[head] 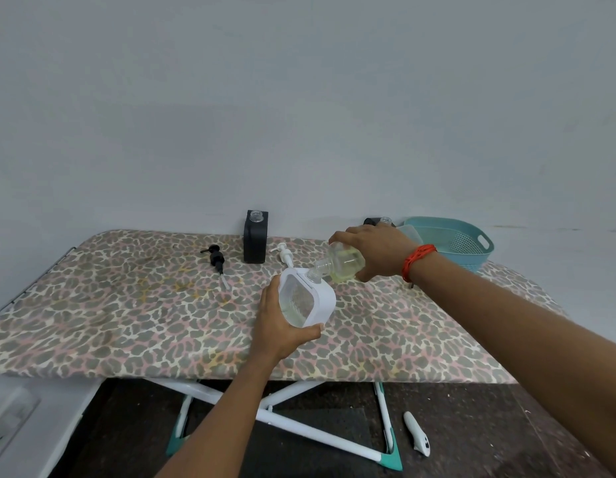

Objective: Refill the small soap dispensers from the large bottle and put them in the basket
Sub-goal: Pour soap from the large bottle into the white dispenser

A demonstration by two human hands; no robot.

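**Pour under way over the patterned board**

The leopard-print table (pixel 127 322) is carrying everything. The teal basket (pixel 451 236) is sitting at its far right corner, its near side hidden behind the right wrist. The right hand (pixel 375 253) is gripping the large bottle (pixel 344 262), tipping its mouth against the neck of the white dispenser (pixel 310 298), which the left hand (pixel 282 334) is clasping at a tilt. Any stream is too faint to see. A black dispenser (pixel 255 241) is standing uncapped at the back; another (pixel 374 221) is peeking out behind the knuckles. The black pump (pixel 215 258) and white pump (pixel 284 255) are lying loose.
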